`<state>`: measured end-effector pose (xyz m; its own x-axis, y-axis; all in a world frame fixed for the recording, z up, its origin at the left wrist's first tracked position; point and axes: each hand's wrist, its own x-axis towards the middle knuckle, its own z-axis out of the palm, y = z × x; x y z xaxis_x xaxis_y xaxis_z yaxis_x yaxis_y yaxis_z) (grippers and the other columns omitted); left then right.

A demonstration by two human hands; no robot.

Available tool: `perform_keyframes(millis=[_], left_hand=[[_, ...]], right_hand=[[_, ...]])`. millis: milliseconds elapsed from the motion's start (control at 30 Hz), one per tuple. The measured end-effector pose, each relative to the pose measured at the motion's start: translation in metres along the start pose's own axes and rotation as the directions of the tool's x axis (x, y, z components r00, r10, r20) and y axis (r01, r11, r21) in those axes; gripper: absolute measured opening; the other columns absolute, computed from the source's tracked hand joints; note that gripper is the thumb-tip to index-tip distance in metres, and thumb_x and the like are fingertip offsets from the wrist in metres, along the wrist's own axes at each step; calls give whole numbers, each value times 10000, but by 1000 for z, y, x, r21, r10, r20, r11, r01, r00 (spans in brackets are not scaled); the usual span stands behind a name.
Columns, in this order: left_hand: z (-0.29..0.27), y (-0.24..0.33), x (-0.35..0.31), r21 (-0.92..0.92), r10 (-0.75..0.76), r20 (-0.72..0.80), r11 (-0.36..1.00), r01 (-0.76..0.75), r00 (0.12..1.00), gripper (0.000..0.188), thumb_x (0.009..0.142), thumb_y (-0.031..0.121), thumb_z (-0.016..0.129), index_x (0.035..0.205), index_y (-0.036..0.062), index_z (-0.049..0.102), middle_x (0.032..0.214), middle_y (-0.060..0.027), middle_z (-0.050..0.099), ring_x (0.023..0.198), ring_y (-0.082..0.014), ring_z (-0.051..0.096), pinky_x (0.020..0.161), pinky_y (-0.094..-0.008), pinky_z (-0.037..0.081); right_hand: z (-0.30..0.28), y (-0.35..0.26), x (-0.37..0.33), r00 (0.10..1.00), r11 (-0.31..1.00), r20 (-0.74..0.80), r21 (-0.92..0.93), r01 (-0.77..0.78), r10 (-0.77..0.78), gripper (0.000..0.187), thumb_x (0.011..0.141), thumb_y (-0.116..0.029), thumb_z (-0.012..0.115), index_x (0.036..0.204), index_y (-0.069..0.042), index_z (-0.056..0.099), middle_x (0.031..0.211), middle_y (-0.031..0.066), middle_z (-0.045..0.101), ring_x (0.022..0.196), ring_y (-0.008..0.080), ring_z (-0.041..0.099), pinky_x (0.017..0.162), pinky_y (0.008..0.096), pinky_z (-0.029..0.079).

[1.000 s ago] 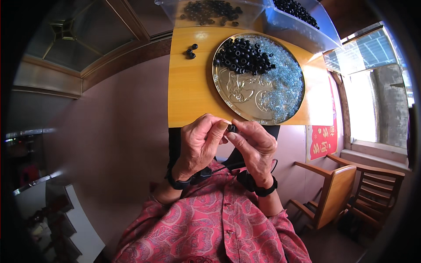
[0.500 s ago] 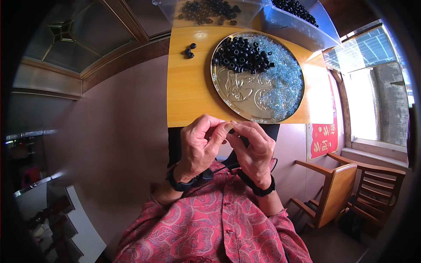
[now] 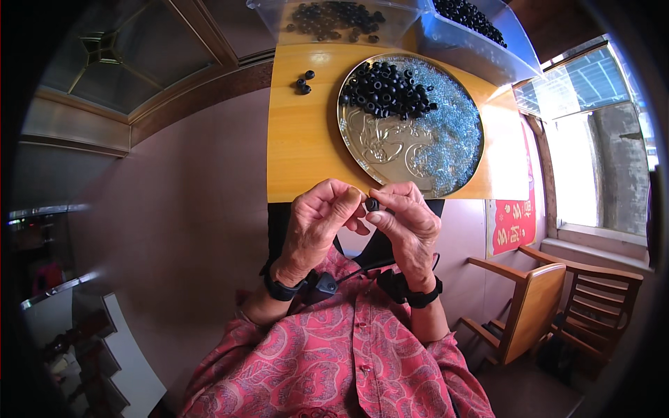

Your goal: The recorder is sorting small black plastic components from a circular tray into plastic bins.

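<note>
Between the thumb and index finger of my right hand (image 3: 408,221) is a round black bead (image 3: 372,204). Close beside it, at the table's near edge, my left hand (image 3: 322,217) is pinched at the fingertips; whatever it grips is too small to make out. Ahead of both hands lies a round metal tray (image 3: 369,143) with an embossed pattern. Black beads (image 3: 387,90) are heaped on its far left part, and tiny clear-blue beads (image 3: 453,132) cover its right side.
Several loose black beads (image 3: 304,85) lie on the yellow table (image 3: 296,153) left of the tray. At the back stand a clear container (image 3: 268,17) and a bluish plastic bin (image 3: 481,59), both with black beads. Wooden chairs (image 3: 540,306) stand at the right, near a window (image 3: 599,167).
My fingertips have drawn slightly apart, and the black bead in my right hand now shows plainly. The left wrist has turned a little.
</note>
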<state>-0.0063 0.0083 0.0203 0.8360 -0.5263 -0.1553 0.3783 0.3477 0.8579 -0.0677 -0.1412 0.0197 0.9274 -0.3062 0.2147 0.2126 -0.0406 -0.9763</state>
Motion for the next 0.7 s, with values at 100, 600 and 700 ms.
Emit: perform_keyframes(millis=[100, 600, 700], left_hand=[[1, 1, 1, -62, -76, 32, 995, 77, 997, 218, 967, 203, 589, 1008, -11, 596, 831, -65, 643, 704, -123, 651, 647, -237, 541], [5, -9, 4, -251, 9, -17, 968, -13, 1000, 198, 874, 84, 692, 1036, 14, 603, 895, -72, 655, 741, -142, 640, 693, -288, 564], [4, -13, 5, -278, 29, -18, 960, -33, 999, 178, 867, 54, 694, 1026, -2, 636, 921, -76, 678, 755, -118, 645, 681, -254, 572]], right_hand=[[-2, 5, -2, 994, 983, -20, 147, -106, 110, 315, 748, 11, 763, 1056, -31, 709, 1085, 79, 595, 1026, 171, 559, 897, 290, 452], [1, 4, -6, 992, 964, 10, 235, -122, 123, 298, 840, 5, 687, 1136, -26, 686, 1173, 126, 593, 1064, 191, 561, 901, 301, 457], [2, 11, -9, 997, 977, -20, 200, -75, 81, 246, 854, -3, 676, 1099, -6, 694, 1093, 118, 612, 1028, 180, 568, 863, 289, 461]])
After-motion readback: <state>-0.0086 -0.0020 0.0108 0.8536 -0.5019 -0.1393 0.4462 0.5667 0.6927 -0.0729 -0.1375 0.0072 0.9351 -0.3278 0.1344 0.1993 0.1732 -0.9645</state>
